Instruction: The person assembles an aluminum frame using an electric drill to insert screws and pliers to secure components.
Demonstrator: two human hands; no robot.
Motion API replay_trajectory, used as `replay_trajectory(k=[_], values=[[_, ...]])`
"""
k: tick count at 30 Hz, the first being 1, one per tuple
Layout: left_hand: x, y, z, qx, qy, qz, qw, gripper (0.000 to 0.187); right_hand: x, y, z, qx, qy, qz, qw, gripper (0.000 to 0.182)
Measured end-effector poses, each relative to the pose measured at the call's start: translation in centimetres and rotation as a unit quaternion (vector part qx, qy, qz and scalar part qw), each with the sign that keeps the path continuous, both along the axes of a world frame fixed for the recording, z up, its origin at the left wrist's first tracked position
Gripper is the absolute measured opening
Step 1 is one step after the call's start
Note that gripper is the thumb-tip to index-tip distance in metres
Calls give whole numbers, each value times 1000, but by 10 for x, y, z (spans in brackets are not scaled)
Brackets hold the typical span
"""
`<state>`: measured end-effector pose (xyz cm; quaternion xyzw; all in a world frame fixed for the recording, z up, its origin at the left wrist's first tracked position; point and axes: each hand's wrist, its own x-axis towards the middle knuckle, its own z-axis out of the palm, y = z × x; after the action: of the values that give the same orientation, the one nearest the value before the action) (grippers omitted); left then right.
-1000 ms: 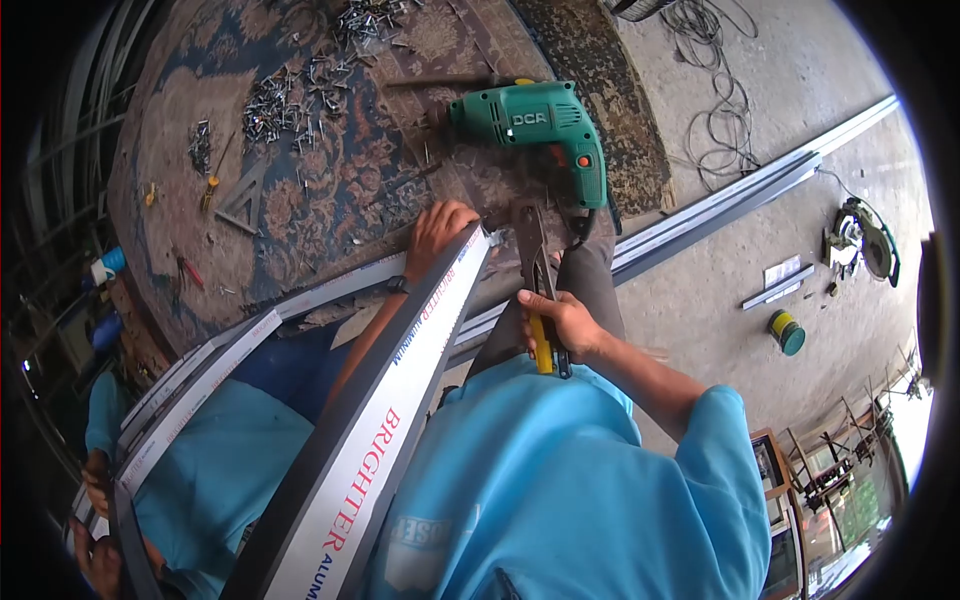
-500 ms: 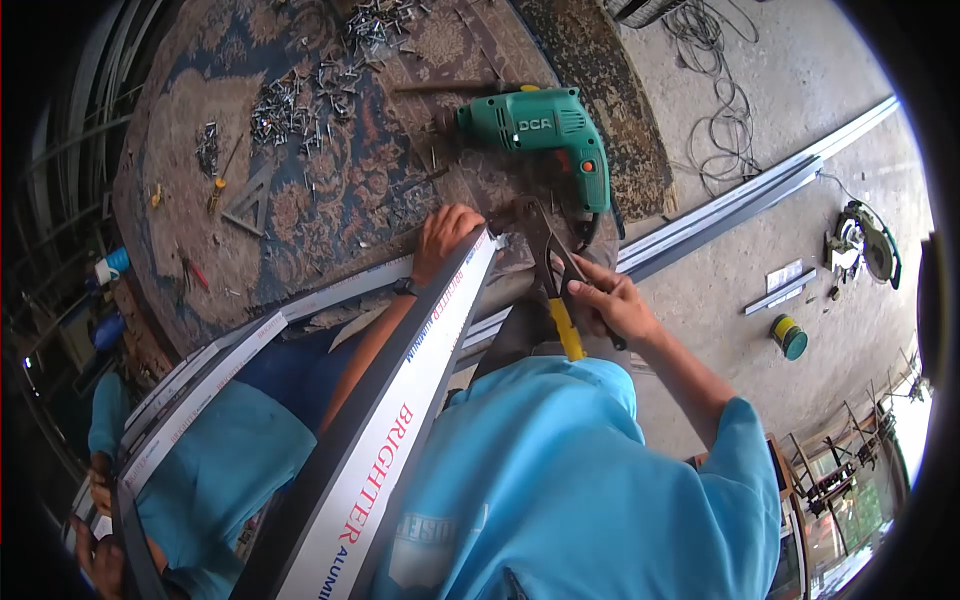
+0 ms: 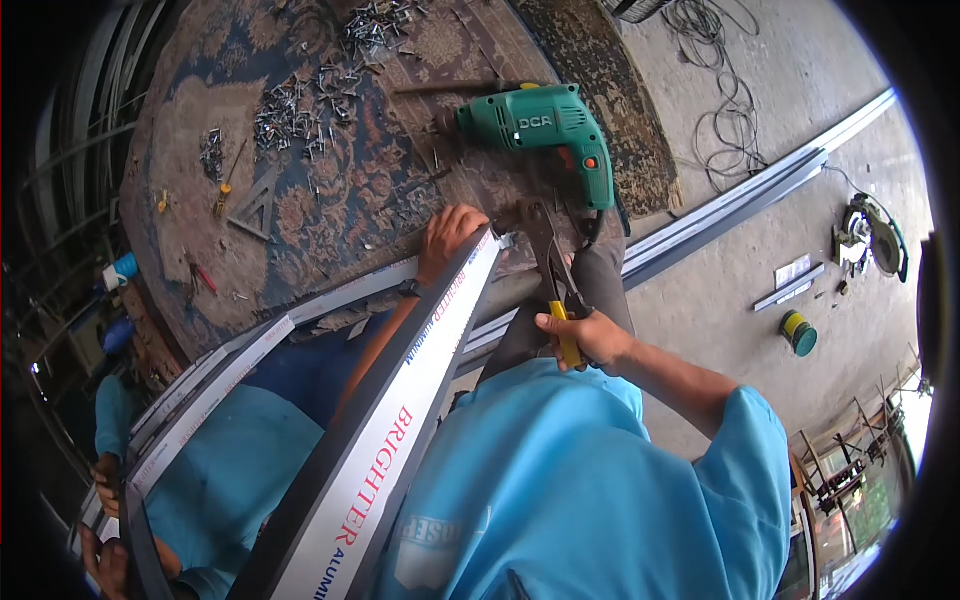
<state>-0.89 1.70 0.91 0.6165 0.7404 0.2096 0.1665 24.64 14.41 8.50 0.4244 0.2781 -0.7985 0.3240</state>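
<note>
My left hand (image 3: 449, 240) is closed around the far end of a dark aluminium profile (image 3: 405, 400) with white "BRIGHTER ALUMINIUM" film, which slants up from the bottom of the view. In my right hand (image 3: 592, 338) is a hand riveter (image 3: 543, 245) with a worn metal body and a yellow grip. My fingers wrap round its handles, the thumb over the yellow one. The riveter's head is at the profile's far end, beside a small metal piece; whether it touches is too small to tell.
A green drill (image 3: 535, 125) lies on the carpet-covered table (image 3: 330, 220), near piles of rivets (image 3: 295, 115), a set square (image 3: 255, 205) and a screwdriver (image 3: 224, 190). Long profiles (image 3: 740, 205) cross on the right. A co-worker's hand (image 3: 105, 560) grips another profile at lower left.
My right hand has slid down and toward me, from the riveter's dark handle to a grip round both handles, which are now closer together. My left hand stays on the profile.
</note>
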Motion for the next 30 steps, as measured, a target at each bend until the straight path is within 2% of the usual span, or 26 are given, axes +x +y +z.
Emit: replay_trajectory(k=[2, 3, 4, 5, 7, 8, 10, 13, 14, 15, 16, 18, 20, 22, 23, 27, 28, 30], values=[[0, -1, -3, 9, -1, 3, 1000, 54, 0, 4, 2, -27, -16, -24, 999, 48], [1, -1, -2, 6, 7, 10, 1000, 55, 5, 3, 0, 147, 43, -10, 988, 47], [1, -1, -2, 9, 12, 10, 1000, 56, 15, 1, -5, 317, 102, 4, 943, 45], [0, -2, -3, 10, 16, 9, 1000, 56, 26, 2, -9, 474, 155, 16, 866, 45], [1, -3, -3, 4, 15, 8, 1000, 52, 41, 40, -7, 445, 175, 57, 876, 45], [1, -2, -4, -2, 12, 9, 1000, 50, 51, 64, -11, 508, 230, 156, 815, 45], [2, -8, -4, -1, 8, 5, 1000, 48, 27, 115, 7, 387, 248, 289, 839, 48], [1, 1, 0, 35, 22, 1, 999, 49, -2, 101, 14, 406, 217, 190, 867, 38], [2, 4, -1, 41, 18, 1, 999, 51, 12, 78, -12, 420, 228, 95, 873, 38], [3, 2, -2, 41, 14, 3, 999, 52, 19, 58, -12, 308, 152, 11, 939, 39], [2, 0, -4, 42, 11, 5, 999, 53, 22, 39, -11, 187, 72, -72, 977, 41], [1, -1, -5, 44, 11, -10, 999, 55, 27, 1, -16, 70, 98, -227, 966, 47], [-1, 2, -5, 43, 14, -18, 999, 56, 25, -4, -13, -128, 60, -247, 959, 54], [-1, 1, -3, 32, 11, -17, 999, 56, 16, -2, -14, -330, 39, -248, 910, 55], [-2, 1, -2, 29, 11, -16, 999, 56, 11, -1, -15, -216, 40, -193, 956, 50], [4, -1, 1, 15, -5, 3, 1000, 56, -3, 8, -11, -34, -22, -83, 996, 43], [5, 1, 4, 9, 3, 4, 1000, 56, -3, 2, -15, -62, -22, -97, 993, 42], [6, 7, 13, -4, 33, -3, 999, 56, -2, 0, -16, -45, -8, -105, 993, 42]])
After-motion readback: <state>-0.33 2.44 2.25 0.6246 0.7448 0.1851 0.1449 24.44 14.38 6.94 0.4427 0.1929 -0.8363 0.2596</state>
